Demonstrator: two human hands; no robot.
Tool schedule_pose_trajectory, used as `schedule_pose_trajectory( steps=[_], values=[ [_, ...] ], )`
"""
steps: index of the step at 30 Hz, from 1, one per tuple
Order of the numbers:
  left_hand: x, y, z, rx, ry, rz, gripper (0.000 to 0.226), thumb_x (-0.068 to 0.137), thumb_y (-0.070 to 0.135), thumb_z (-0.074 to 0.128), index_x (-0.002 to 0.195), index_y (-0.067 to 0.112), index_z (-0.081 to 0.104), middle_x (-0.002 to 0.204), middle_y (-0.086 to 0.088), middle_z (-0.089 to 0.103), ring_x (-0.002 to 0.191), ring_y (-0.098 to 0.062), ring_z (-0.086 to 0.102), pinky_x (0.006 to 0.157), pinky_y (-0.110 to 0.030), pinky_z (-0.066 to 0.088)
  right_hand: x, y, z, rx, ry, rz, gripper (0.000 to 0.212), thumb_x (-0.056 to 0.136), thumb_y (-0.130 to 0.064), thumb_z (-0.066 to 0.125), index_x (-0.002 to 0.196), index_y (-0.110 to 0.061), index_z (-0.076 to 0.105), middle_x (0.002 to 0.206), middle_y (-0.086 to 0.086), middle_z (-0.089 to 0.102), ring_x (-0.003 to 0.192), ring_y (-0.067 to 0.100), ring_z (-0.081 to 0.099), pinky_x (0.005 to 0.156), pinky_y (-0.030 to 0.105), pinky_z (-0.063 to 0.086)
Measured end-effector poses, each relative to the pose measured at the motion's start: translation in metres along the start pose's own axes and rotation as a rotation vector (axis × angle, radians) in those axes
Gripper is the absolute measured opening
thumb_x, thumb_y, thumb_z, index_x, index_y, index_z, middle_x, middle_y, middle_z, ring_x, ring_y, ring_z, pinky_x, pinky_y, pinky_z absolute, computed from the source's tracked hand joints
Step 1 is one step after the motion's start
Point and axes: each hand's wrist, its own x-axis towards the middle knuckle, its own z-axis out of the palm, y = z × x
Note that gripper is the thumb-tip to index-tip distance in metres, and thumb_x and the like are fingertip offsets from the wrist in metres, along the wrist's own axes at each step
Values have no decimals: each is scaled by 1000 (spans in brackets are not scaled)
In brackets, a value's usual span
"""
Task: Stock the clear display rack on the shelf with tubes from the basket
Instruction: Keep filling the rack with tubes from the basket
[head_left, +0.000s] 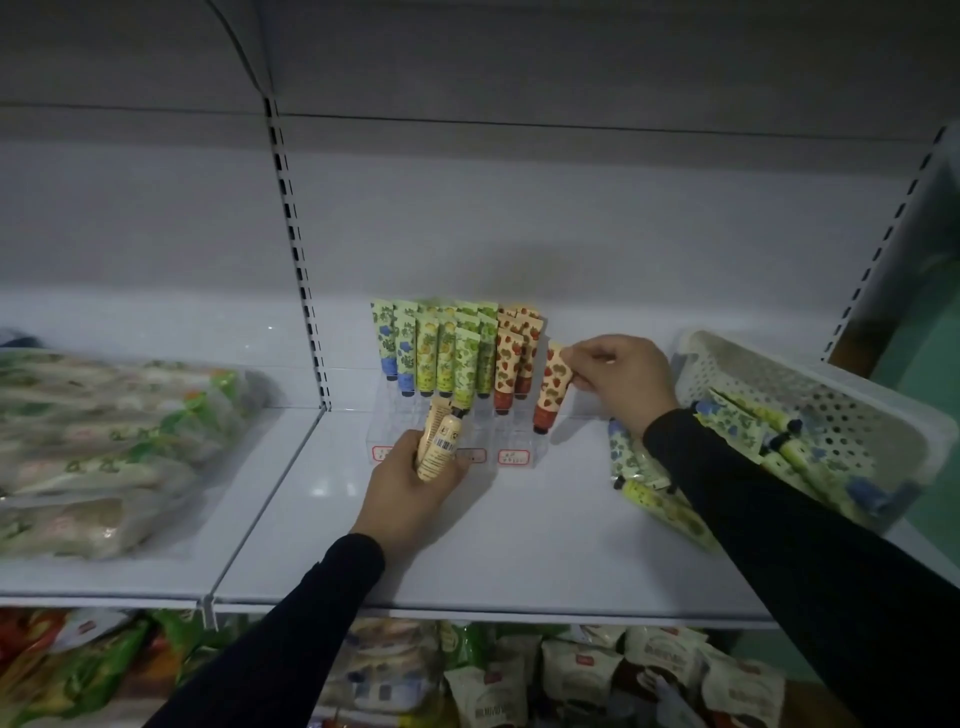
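The clear display rack (511, 431) stands at the middle of the white shelf (509, 545), with several upright tubes in blue, green and strawberry patterns. My right hand (621, 382) pinches a strawberry-patterned tube (551, 391) by its upper end, cap down, just right of the rack's red column. My left hand (410, 486) grips two cream-coloured tubes (439, 440) in front of the rack, caps pointing at it. The white perforated basket (852, 410) lies at the right with several tubes inside.
Loose tubes (641, 475) lie on the shelf between the rack and the basket, partly under my right sleeve. Bagged goods (104, 447) fill the shelf's left section. Packets (571, 675) sit on the shelf below. A slotted upright (296, 249) divides the back wall.
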Motion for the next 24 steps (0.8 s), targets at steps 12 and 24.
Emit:
schedule_pose_trajectory(
  steps=[12, 24],
  values=[
    [4, -5, 3, -70, -17, -41, 17, 88, 38, 69, 90, 26, 57, 69, 12, 59, 57, -5, 52, 55, -23, 41, 26, -5, 33, -175, 129, -163, 21, 88, -27, 69, 90, -8, 77, 84, 2, 73, 81, 19, 69, 85, 41, 55],
    [4, -4, 3, -88, -18, -43, 16, 89, 37, 68, 90, 27, 57, 68, 12, 59, 55, -1, 51, 52, -18, 40, 22, 0, 42, -324, 127, -233, 26, 92, -29, 65, 93, -6, 77, 88, 4, 74, 80, 13, 63, 78, 24, 48]
  ],
)
